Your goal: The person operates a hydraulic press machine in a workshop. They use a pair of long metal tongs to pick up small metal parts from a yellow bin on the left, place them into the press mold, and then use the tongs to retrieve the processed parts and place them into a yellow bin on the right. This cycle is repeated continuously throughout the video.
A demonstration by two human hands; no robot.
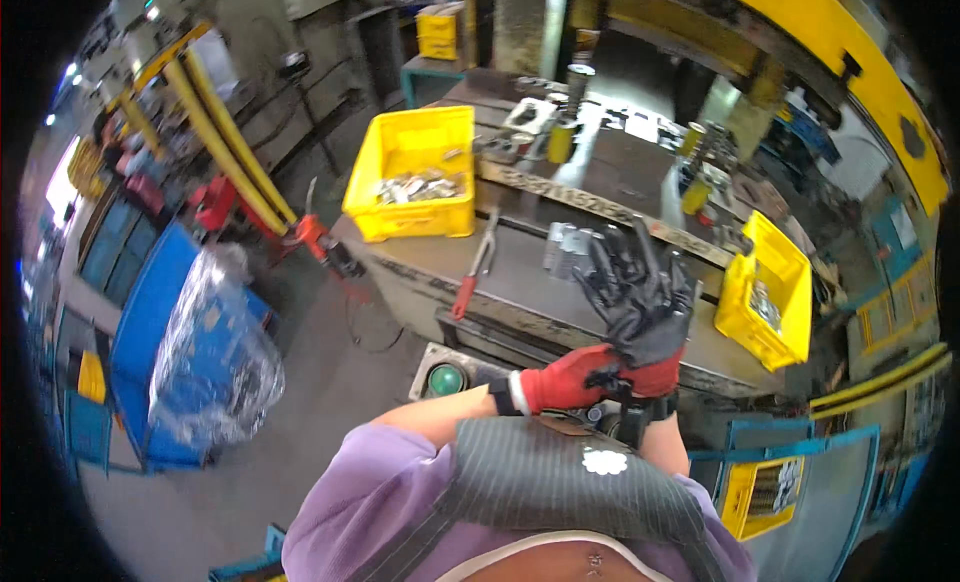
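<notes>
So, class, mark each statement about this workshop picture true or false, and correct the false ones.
1. Both hands wear gloves. True: the right hand and left hand are gloved.
2. The left hand grips the right glove's cuff. True.
3. The yellow bin by the pliers is empty. False: it holds metal parts.
4. The red-handled pliers are in the right hand. False: they lie on the workbench.
</notes>
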